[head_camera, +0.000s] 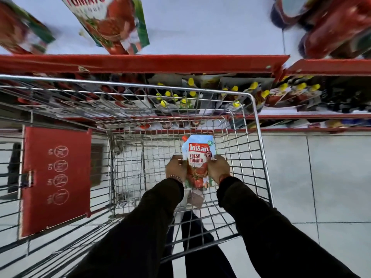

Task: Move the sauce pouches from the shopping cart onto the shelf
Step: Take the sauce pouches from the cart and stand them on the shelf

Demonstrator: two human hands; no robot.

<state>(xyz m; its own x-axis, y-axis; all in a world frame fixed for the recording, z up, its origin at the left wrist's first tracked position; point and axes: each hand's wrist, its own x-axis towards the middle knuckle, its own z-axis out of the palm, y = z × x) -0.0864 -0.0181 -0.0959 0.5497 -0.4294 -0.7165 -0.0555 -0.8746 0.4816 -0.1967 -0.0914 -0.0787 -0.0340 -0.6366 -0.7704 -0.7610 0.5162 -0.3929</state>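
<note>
A tomato sauce pouch (198, 155), light blue with a red label and a red spout, stands upright deep inside the wire shopping cart (259, 141). My left hand (176, 167) grips its left edge and my right hand (218, 167) grips its right edge. Both arms wear dark sleeves and reach down into the basket. The white shelf (200, 33) with a red front edge runs across the top. On it lie similar tomato pouches (112, 23), one near the middle left and another at the far left.
Dark red pouches (331, 31) crowd the shelf's right end. Lower shelves hold yellow-capped pouches (200, 95). A red child-seat flap (56, 177) hangs at the cart's left. Pale floor tiles (321, 177) lie to the right of the cart.
</note>
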